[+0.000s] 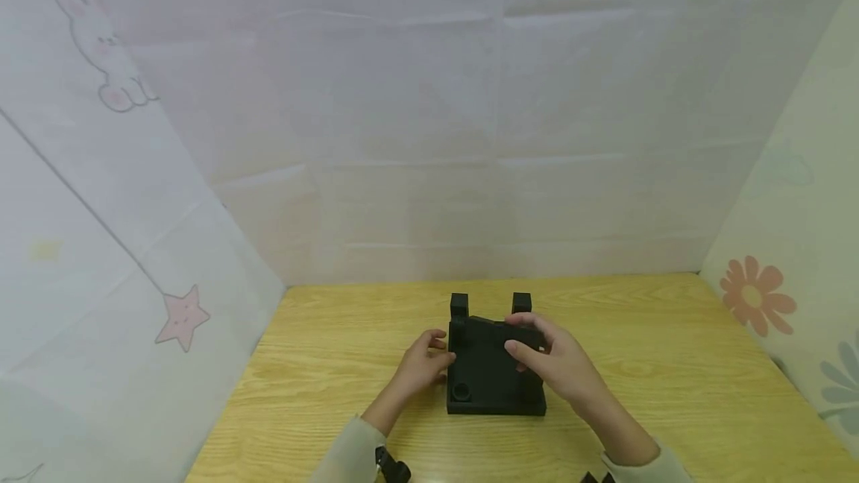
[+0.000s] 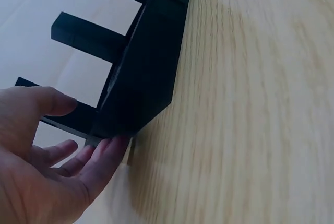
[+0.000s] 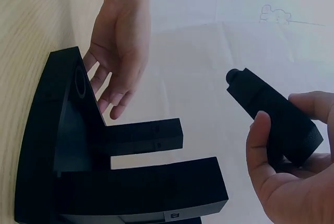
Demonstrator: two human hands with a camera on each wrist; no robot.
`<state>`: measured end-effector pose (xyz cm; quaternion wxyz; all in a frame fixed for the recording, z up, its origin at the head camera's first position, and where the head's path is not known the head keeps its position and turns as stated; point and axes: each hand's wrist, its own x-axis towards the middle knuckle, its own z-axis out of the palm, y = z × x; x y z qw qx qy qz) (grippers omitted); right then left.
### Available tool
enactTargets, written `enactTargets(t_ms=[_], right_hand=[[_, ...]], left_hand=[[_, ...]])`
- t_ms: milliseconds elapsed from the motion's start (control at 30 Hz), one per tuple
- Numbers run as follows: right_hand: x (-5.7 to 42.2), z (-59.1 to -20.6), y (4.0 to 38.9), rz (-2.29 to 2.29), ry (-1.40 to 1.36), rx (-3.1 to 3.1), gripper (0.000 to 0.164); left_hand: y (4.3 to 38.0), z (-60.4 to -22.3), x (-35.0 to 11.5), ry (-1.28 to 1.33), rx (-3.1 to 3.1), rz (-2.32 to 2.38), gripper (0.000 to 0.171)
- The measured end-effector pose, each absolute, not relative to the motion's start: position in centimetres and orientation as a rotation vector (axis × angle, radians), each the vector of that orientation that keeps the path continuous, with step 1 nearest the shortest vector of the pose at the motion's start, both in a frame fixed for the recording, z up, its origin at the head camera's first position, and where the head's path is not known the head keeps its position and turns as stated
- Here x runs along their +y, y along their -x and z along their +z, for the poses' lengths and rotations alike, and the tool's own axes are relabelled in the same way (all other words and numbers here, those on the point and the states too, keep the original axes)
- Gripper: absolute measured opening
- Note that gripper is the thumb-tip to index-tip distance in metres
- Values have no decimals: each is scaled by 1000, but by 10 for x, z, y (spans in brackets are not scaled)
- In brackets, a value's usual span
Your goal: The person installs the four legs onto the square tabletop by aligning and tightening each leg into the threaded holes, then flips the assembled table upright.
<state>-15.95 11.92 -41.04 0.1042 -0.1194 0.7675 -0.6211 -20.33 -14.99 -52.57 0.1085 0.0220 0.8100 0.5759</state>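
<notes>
On the table is a black base, a flat plate with a round ring in its near left corner and two upright posts at the back. My left hand is at the base's left side; in the left wrist view its fingertips touch the edge, fingers loosely bent. Above the right part of the base, my right hand holds a black block between thumb and fingers. A short round peg sticks out of the block's free end. In the right wrist view, a gap separates the block from the posts.
The wood-grain table extends on both sides of the base. Pale sheets printed with cartoon figures form walls behind it and at the sides, among them a pink star and an orange flower.
</notes>
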Motion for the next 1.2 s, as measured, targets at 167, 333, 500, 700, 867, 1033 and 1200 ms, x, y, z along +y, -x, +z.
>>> enactTargets(t_ms=[167,333,500,700,867,1033,1200], right_hand=[[117,-409,159,-1837,365,2357,47],[113,-405,159,-1750,452,2511,48],[109,-405,160,-1616,522,2623,52],[102,-405,159,-1455,688,2702,47],[95,-406,160,-1362,795,2704,43],[89,-410,162,-1338,836,2696,43],[84,-414,165,-1282,923,2728,46]], left_hand=[[208,-530,-149,-63,2395,1645,58],[211,-533,-151,-51,2329,1680,58],[213,-535,-153,-61,2259,1719,62],[217,-540,-155,-44,2211,1731,66],[218,-542,-155,-43,2238,1703,70],[217,-544,-153,-52,2244,1699,68],[217,-544,-152,-68,2248,1701,67]])
